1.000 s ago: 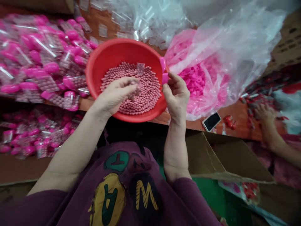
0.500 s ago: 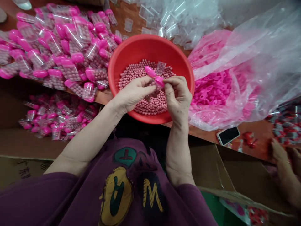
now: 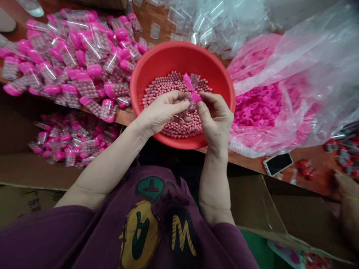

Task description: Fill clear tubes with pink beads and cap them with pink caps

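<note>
Over a red basin [image 3: 182,50] of small pink beads [image 3: 176,129], my left hand [image 3: 165,110] grips a small clear plastic bottle [image 3: 192,103] with beads in it. My right hand [image 3: 215,117] pinches the pink flip cap [image 3: 195,96] at the bottle's mouth. The cap's lid stands open, pointing up and left. One clear empty bottle [image 3: 194,79] lies on the beads just behind the cap. My fingers partly hide the bottle.
Filled pink-capped bottles [image 3: 84,59] are heaped at left, with more in a carton [image 3: 70,140] below. Clear empty bottles [image 3: 207,22] lie behind the basin. A plastic bag of pink caps [image 3: 258,108] and a phone [image 3: 277,163] are at right. Another person's hand [image 3: 347,185] is at far right.
The cap's lid has swung from pointing left to more upright. Both my hands have stayed together over the basin, holding bottle and cap. The view has shifted slightly.
</note>
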The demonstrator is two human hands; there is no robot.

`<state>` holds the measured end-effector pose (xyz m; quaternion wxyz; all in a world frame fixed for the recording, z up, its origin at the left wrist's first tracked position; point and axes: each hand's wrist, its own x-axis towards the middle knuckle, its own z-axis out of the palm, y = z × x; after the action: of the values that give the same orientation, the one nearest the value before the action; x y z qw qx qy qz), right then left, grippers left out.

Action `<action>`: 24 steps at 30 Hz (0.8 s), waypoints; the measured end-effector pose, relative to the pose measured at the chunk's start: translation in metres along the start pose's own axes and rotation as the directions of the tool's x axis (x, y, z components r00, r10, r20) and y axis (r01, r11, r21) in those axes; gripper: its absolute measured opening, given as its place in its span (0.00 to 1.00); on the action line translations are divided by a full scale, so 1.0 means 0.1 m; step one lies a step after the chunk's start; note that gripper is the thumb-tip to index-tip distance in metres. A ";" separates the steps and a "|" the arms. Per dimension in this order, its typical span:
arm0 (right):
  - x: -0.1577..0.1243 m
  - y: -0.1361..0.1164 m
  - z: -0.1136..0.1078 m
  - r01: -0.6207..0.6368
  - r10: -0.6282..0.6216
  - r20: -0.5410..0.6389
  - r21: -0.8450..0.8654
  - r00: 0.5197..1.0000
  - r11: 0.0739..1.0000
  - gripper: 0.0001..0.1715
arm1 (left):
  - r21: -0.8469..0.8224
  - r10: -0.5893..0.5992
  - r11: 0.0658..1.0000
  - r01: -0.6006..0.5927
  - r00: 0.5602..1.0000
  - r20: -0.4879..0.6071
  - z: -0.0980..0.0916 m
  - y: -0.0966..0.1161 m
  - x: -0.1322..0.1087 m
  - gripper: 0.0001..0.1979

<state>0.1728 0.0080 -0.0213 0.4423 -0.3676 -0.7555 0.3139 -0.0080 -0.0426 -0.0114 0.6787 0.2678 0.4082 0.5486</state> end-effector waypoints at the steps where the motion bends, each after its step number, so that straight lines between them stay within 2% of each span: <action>1: 0.00 -0.02 0.00 0.025 -0.025 -0.005 -0.014 1.000 1.000 0.15 | -0.002 0.000 1.000 0.000 1.000 -0.005 0.00 0.00 0.00 0.07; 4: 0.01 -0.05 -0.01 0.078 -0.078 0.007 -0.066 0.997 0.995 0.14 | -0.002 0.025 1.000 -0.025 0.999 -0.026 0.01 0.00 0.00 0.05; 9: 0.02 -0.04 -0.02 0.072 -0.067 0.052 -0.101 0.996 0.992 0.14 | 0.063 0.050 0.997 -0.045 0.996 -0.080 0.04 0.00 0.02 0.01; 17: 0.04 -0.11 -0.02 0.165 -0.154 0.130 -0.080 0.980 0.983 0.13 | 0.183 0.112 0.979 -0.089 0.986 -0.121 0.09 0.00 0.01 0.03; 20: 0.03 -0.11 -0.03 0.027 -0.020 0.116 -0.058 0.993 0.998 0.16 | 0.163 0.107 0.982 -0.100 0.993 -0.039 0.09 0.01 -0.03 0.04; 22: 0.03 -0.08 -0.03 -0.121 0.121 0.053 -0.004 0.991 0.993 0.22 | 0.155 0.064 0.985 -0.079 0.993 0.098 0.09 0.03 -0.05 0.08; 24: 0.03 -0.04 -0.04 -0.237 0.234 0.046 0.091 0.971 0.967 0.28 | 0.172 -0.002 0.984 -0.037 0.975 0.223 0.08 0.05 -0.04 0.12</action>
<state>0.1739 0.0083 -0.0151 0.4058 -0.4275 -0.6982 0.4063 -0.0036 -0.0447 -0.0020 0.6890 0.3896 0.3742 0.4831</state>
